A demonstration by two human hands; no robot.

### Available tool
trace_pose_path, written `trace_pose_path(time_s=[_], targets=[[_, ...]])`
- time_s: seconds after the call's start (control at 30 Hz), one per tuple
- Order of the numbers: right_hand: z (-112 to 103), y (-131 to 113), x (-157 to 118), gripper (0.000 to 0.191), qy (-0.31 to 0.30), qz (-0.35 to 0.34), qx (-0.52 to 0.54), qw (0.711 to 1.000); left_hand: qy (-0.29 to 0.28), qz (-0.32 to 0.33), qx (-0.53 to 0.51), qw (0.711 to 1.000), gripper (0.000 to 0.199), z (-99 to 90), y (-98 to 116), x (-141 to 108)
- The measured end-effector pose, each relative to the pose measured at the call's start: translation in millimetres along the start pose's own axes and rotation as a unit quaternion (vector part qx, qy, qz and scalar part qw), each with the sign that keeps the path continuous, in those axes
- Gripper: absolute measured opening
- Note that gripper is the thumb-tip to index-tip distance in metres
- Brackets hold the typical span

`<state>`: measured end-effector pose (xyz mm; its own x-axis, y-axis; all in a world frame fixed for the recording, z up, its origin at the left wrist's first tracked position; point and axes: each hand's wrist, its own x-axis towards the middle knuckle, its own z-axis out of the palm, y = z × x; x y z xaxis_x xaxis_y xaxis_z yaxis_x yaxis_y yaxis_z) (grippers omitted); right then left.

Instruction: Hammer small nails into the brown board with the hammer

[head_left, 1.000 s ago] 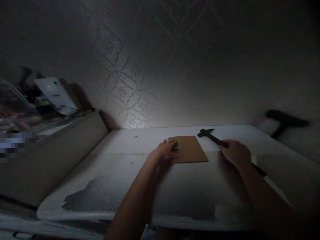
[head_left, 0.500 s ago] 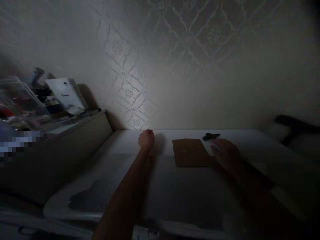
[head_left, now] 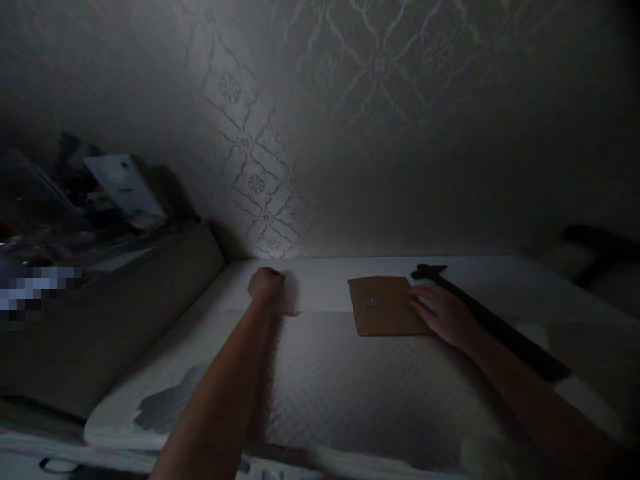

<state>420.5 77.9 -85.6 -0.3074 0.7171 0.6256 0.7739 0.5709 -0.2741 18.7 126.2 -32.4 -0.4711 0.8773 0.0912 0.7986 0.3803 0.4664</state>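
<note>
My left hand rests as a closed fist at the far left part of the table; whatever it may hold is hidden. A brown square of cardboard lies right of the middle, with several small shiny metal pieces on it, too small to name. Over its right edge reaches my right hand, fingers stretched forward and a little apart, with nothing visible in them. A long black bar with a forked end lies slanting behind and beyond that hand.
A textured, pale sheet covers the near part of the white table. A grey patch shows at its left. Left of it stands a cabinet topped with clutter and a white box. A patterned wall rises behind.
My left fist has moved left across the table. My right hand has shifted slightly onto the cardboard's right edge. The light has become dimmer on the wall and cabinet.
</note>
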Motion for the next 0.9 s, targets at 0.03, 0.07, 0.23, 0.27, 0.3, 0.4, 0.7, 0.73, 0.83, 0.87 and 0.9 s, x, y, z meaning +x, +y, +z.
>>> trace_pose_path(time_s=[0.03, 0.07, 0.23, 0.27, 0.3, 0.4, 0.7, 0.73, 0.83, 0.87, 0.9], targets=[[-0.2, -0.8, 0.2, 0.022, -0.001, 0.003, 0.005, 1.0, 0.0, -0.01, 0.004, 1.0, 0.026, -0.6, 1.2, -1.2], [-0.4, -1.6, 0.5, 0.022, -0.002, 0.006, 0.008, 1.0, 0.0, -0.018, 0.007, 1.0, 0.026, -1.6, 2.3, -2.6], [-0.9, -3.0, 1.4, 0.021, -0.003, 0.017, 0.009, 1.0, -0.01, -0.01, 0.007, 1.0, 0.024, -6.6, 4.1, -7.8], [-0.8, -2.9, 1.5, 0.021, -0.005, 0.016, 0.01, 1.0, -0.013, -0.006, 0.007, 1.0, 0.023, -6.8, 3.8, -8.0], [-0.9, -3.0, 1.7, 0.021, -0.007, 0.016, 0.012, 1.0, -0.015, -0.001, 0.007, 1.0, 0.023, -6.8, 3.5, -8.1], [-1.5, -4.2, 2.3, 0.019, -0.014, 0.02, 0.014, 1.0, -0.013, 0.007, 0.007, 1.0, 0.024, -6.0, 2.2, -8.0], [-4.1, -8.9, 4.6, 0.018, -0.014, 0.031, 0.023, 0.999, 0.036, 0.023, 0.019, 0.999, 0.021, -16.3, 5.0, -17.3], [-4.6, -9.8, 5.1, 0.017, -0.014, 0.031, 0.022, 0.999, 0.042, 0.025, 0.018, 0.999, 0.022, -18.6, 8.3, -19.5], [-6.1, -12.9, 6.3, 0.017, -0.011, 0.033, 0.017, 0.999, 0.05, 0.04, -0.002, 0.998, 0.024, -22.6, 26.5, -29.1], [-6.4, -13.7, 6.6, 0.017, -0.011, 0.034, 0.016, 0.999, 0.048, 0.047, -0.013, 0.998, 0.024, -22.2, 35.8, -33.9], [-6.5, -14.3, 6.7, 0.018, -0.011, 0.034, 0.015, 0.999, 0.041, 0.058, -0.024, 0.997, 0.025, -20.5, 46.6, -39.8]])
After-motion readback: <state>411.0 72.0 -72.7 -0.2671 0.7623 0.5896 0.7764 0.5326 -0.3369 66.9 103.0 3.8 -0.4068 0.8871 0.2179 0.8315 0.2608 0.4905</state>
